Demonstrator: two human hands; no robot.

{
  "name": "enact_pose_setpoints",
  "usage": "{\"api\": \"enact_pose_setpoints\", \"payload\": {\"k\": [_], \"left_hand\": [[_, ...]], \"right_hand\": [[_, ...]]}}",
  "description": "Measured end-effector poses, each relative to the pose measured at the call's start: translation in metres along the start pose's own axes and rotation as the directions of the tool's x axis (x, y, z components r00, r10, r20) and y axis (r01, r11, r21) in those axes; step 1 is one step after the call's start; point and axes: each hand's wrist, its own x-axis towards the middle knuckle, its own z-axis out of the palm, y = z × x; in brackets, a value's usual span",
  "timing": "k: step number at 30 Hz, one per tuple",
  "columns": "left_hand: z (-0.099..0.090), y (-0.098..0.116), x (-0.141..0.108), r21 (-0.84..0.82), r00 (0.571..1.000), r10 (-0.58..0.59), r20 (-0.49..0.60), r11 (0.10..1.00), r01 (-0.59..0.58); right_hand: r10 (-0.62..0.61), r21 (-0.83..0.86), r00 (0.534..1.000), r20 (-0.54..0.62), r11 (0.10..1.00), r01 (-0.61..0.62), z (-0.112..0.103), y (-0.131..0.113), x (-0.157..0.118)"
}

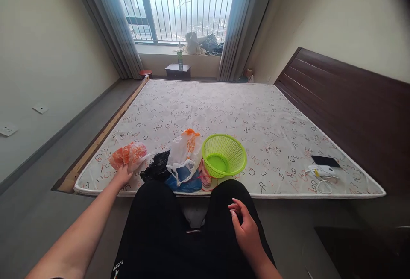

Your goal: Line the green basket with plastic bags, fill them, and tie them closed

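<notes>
My left hand reaches out to the left and grips the near side of a crumpled orange-and-white plastic bag on the mattress; the bag hides some of the fingertips. My right hand rests over my right thigh, holding nothing, its fingers loosely bent and apart. Between the hands, near the mattress edge, lie a black plastic bag, a white plastic bag with orange print and a blue plastic bag. Beside them a bright green plastic basket stands upright, a pinkish bundle partly tucked against it.
The letter-printed mattress spreads before my knees. A black phone-like slab and a white device with a cable lie at right. A dark headboard borders the right side; a small table with a bottle stands by the window.
</notes>
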Motion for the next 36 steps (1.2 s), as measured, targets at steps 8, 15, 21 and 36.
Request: {"api": "enact_pose_setpoints", "payload": {"k": [8,15,21,36], "left_hand": [[-0.002,0.080,-0.009,-0.041,0.974,0.196,-0.115,0.979,-0.201],[0.045,0.185,-0.054,-0.186,0.805,0.573,0.155,0.817,-0.546],[0.058,0.216,-0.075,-0.214,0.876,0.482,-0.014,0.854,-0.474],[-0.047,0.264,-0.220,-0.853,0.979,0.188,0.085,0.521,-0.025]], "right_hand": [[0.016,-0.007,1.000,0.011,1.000,-0.016,0.002,-0.001,0.002],[0.008,0.006,1.000,0.020,1.000,-0.008,0.004,-0.001,0.007],[-0.007,-0.006,1.000,0.030,1.000,0.007,0.003,-0.001,0.006],[0.067,0.484,0.962,0.266,0.853,-0.193,0.121,-0.078,0.057]]}}
